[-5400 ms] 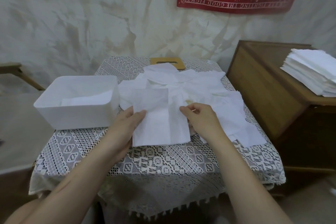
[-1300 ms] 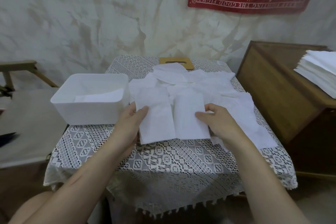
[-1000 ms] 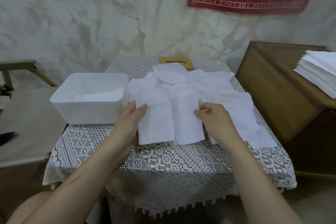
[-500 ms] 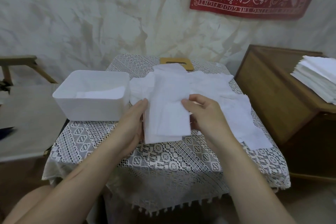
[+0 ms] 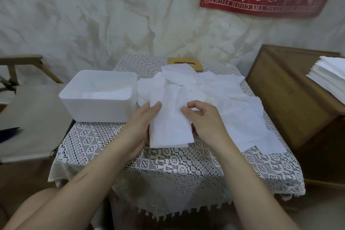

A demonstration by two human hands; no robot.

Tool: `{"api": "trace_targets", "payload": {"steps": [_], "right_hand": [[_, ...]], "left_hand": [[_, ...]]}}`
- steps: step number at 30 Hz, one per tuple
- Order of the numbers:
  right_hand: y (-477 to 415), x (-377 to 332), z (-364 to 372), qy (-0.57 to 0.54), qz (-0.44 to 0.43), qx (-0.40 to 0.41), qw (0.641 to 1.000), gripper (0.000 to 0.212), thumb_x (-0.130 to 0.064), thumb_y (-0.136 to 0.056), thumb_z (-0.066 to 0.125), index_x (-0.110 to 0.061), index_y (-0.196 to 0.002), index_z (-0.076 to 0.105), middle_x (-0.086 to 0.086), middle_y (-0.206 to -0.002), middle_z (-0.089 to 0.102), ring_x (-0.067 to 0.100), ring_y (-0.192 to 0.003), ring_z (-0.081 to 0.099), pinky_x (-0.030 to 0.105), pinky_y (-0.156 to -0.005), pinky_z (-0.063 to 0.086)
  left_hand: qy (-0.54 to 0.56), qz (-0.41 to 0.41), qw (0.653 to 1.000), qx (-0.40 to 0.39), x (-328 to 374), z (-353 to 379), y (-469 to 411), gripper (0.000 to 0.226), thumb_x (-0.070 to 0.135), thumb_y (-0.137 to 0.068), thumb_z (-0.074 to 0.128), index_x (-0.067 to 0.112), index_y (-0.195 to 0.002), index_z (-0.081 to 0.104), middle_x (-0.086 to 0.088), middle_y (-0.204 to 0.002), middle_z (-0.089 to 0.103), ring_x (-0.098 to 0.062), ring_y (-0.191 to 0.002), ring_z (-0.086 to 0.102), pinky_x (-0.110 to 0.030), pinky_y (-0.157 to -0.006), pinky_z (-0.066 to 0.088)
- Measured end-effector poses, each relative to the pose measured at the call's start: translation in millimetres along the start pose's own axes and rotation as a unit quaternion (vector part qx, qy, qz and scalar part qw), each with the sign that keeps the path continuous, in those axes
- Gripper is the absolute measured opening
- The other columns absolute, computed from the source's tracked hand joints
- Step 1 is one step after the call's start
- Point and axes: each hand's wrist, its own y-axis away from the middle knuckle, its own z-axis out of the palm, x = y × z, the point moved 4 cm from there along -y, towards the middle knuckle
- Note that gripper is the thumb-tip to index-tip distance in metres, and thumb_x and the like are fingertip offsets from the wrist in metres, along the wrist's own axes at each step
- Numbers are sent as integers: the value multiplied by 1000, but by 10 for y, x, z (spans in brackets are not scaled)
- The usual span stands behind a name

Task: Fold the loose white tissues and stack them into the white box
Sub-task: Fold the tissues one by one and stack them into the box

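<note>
Head view: one camera looks down over both forearms at a small table with a lace cloth [image 5: 177, 164].
Just changed: a second ago the tissue lay open on the cloth as two panels side by side. The right panel has since been turned over onto the left one.
Folded tissue [image 5: 169, 127]: now one narrow, layered strip at the near middle of the table, between the two hands. I cannot tell whether its lower edge rests on the cloth or is lifted clear of it.
Left hand [image 5: 141, 123]: fingers straight and together, laid along the strip's left edge, with one fingertip on its upper left corner.
Right hand [image 5: 207, 117]: fingers curled, with thumb and forefinger pinching the strip's upper right edge. It has come in from the far side of the open sheet.
White box [image 5: 100, 110]: at the table's left edge, just beside the left hand, with at least one tissue lying flat inside.
Loose tissues [image 5: 214, 89]: an overlapping spread behind and to the right of the strip, reaching the table's right edge.
Meaning for the task: the fold on this sheet looks finished or nearly so. The likely next step is to carry it left into the box, which is close by.
Progress: early, judging by the many unfolded sheets.
Risk: the layers are thin and limp, so they could slide apart if only one corner is held.
Also present: a wooden board [image 5: 197, 63] at the table's far edge, and a wooden cabinet [image 5: 291, 89] on the right bearing a tall stack of white sheets [image 5: 330, 78].
</note>
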Motion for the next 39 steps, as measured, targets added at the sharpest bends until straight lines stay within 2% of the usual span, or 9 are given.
{"api": "trace_targets", "payload": {"steps": [4,8,14,19,21,24,28,35,39], "right_hand": [[-55,65,5,50,-16,-1,999,11,-29,-96,66,-22,-89,70,-2,-73,71,17,-58,61,31,-50,49],[-79,118,-27,120,-29,36,992,32,-55,-83,61,-24,-86,66,-1,-77,71,25,-69,66,43,-66,53],[-121,131,-44,171,-29,74,982,21,-45,-90,67,-25,-85,63,-8,-71,63,18,-71,61,33,-64,42],[-134,185,-45,148,7,58,987,24,-53,-87,68,-32,-94,60,-9,-93,69,14,-83,69,37,-75,55],[-124,181,-36,99,39,22,994,22,-51,-90,69,-31,-96,62,-5,-99,72,6,-75,70,31,-67,56],[-93,159,-27,30,54,-19,998,16,-33,-95,69,-18,-90,70,-5,-74,67,-1,-41,50,13,-43,36],[-95,147,-6,8,43,-12,999,16,-23,-95,71,-12,-82,70,-12,-50,58,3,-38,45,14,-39,31],[-270,268,-327,195,42,106,974,9,-32,-91,65,-24,-89,70,-8,-69,73,9,-65,62,33,-72,52],[-356,311,-332,266,80,84,957,25,-37,-89,68,-22,-107,63,-7,-89,73,19,-93,66,33,-82,49]], "left_hand": [[-24,-7,1000,14,-10,-32,-39,27,17,-104,55,16,-129,65,-3,-120,76,-23,-112,73,-41,-88,60],[-19,-12,1000,6,-24,-4,-47,27,20,-106,52,16,-129,65,-2,-121,76,-20,-113,73,-35,-86,62],[-23,-2,1000,-4,-47,9,-67,38,22,-94,64,15,-132,62,-5,-123,75,-24,-113,73,-38,-89,63],[-34,-9,999,-6,-61,-35,-87,37,9,-97,62,16,-133,61,-7,-120,76,-27,-108,74,-40,-83,64],[-31,-5,999,-2,-53,-53,-94,33,10,-99,59,16,-132,62,-7,-119,77,-26,-107,74,-39,-81,64],[-26,-4,1000,-2,-55,-63,-110,28,13,-102,56,15,-130,62,-7,-118,77,-25,-106,75,-38,-81,64],[-69,9,997,16,-66,-80,-123,29,14,-98,64,16,-127,64,-7,-117,77,-29,-107,74,-46,-88,61],[-70,1,995,77,-70,-249,-178,30,11,-96,68,15,-125,66,-7,-112,78,-30,-104,75,-49,-85,61],[-75,0,994,78,-84,-286,-187,32,13,-96,68,14,-128,65,-8,-113,78,-31,-104,75,-51,-86,61]]}}
